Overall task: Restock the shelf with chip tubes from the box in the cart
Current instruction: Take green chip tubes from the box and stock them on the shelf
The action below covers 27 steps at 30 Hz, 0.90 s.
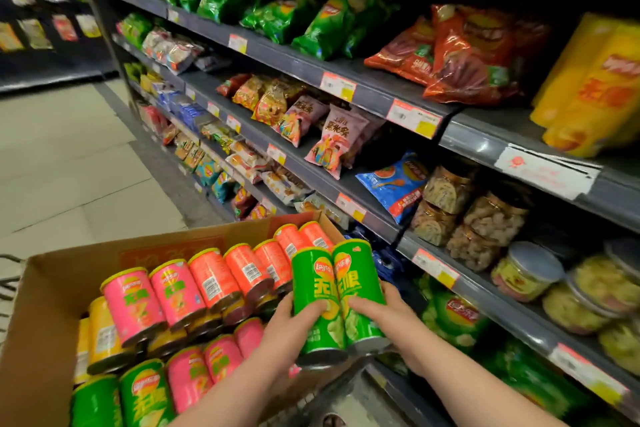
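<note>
Left hand (294, 326) and right hand (388, 317) each grip a green chip tube (313, 291) over the cardboard box's (52, 291) right edge; shelving them likely comes next.

- Pale tiled floor (69, 166) fills the aisle at left.
- Dark grey shelves (467, 142) run along the right, dim toward the top.
- A second dark rack (52, 69) stands across the aisle, far left.
- Paper price tags (337, 86) line the shelf edges.
</note>
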Available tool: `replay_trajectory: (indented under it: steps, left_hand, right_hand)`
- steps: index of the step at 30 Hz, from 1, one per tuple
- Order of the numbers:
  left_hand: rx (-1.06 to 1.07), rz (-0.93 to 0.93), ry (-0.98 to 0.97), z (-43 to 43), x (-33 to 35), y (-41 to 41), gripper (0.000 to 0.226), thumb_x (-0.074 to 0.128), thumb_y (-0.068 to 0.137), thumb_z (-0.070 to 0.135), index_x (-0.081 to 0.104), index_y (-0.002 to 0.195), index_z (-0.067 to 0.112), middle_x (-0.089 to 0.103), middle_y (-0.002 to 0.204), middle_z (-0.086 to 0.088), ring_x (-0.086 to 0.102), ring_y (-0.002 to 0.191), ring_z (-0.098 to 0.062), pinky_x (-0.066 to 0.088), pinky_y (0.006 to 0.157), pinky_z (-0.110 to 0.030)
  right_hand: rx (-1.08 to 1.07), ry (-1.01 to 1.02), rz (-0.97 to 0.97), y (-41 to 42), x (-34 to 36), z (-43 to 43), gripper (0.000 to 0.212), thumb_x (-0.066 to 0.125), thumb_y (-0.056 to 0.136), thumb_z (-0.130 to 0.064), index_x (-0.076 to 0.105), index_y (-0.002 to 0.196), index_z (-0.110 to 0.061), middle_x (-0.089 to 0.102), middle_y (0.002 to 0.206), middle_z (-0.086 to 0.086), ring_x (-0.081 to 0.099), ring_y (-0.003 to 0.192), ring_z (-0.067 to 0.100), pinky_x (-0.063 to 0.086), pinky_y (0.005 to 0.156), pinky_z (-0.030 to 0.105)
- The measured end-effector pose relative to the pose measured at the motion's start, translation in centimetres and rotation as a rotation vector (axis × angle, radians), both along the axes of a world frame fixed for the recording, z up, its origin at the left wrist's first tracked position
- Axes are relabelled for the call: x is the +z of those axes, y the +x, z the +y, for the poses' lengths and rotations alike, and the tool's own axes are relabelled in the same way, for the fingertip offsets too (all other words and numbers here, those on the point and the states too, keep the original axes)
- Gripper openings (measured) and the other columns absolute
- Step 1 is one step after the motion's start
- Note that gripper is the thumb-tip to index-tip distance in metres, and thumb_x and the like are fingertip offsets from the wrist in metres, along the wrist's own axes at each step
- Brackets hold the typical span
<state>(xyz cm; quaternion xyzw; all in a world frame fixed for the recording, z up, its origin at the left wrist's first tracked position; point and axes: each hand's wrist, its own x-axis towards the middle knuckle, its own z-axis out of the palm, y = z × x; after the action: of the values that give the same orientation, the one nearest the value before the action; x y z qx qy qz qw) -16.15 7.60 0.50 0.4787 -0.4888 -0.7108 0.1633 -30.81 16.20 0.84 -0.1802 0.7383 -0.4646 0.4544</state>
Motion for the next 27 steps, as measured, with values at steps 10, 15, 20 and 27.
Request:
replay_trajectory:
  steps: [10,15,20,27]
  left_hand:
    - [-0.225,0.172,-0.107,5.5,3.3,-3.3,0.080,0.078,0.046,0.053,0.057,0.118,0.024,0.072,0.103,-0.003,0.070,0.092,-0.023,0.053,0.090,-0.048]
    - [-0.343,0.241,-0.144,7.8,5.7,-6.1,0.076,0.076,0.042,0.055,0.060,0.110,0.027,0.073,0.101,-0.002,0.070,0.092,-0.024,0.053,0.088,-0.050]
    - [-0.457,0.309,-0.184,10.3,8.1,-9.5,0.047,0.079,0.074,0.033,0.058,0.116,0.027,0.072,0.102,0.002,0.070,0.092,-0.018,0.054,0.089,-0.042]
    - [-0.539,0.435,-0.171,14.9,11.5,-15.1,0.036,0.069,0.083,0.023,0.056,0.115,0.031,0.072,0.103,0.000,0.070,0.090,-0.019,0.056,0.080,-0.035]
  right_hand:
    - [-0.302,-0.204,0.083,-0.1,4.0,8.7,0.060,0.073,0.082,-0.024,0.040,0.132,-0.024,0.064,0.109,-0.007,0.064,0.090,0.006,0.047,0.063,0.015]
    - [-0.425,-0.273,0.152,-1.4,6.5,12.4,0.050,0.070,0.084,-0.023,0.040,0.124,-0.027,0.060,0.101,-0.013,0.060,0.086,0.000,0.046,0.056,0.010]
    - [-0.511,-0.283,0.276,-3.6,8.8,15.8,0.045,0.072,0.082,-0.025,0.047,0.120,-0.027,0.064,0.103,-0.012,0.063,0.088,0.002,0.048,0.066,0.017]
    - [-0.624,-0.332,0.455,-8.4,13.9,21.6,0.045,0.072,0.081,-0.025,0.049,0.120,-0.029,0.065,0.105,-0.010,0.064,0.093,0.007,0.051,0.074,0.022]
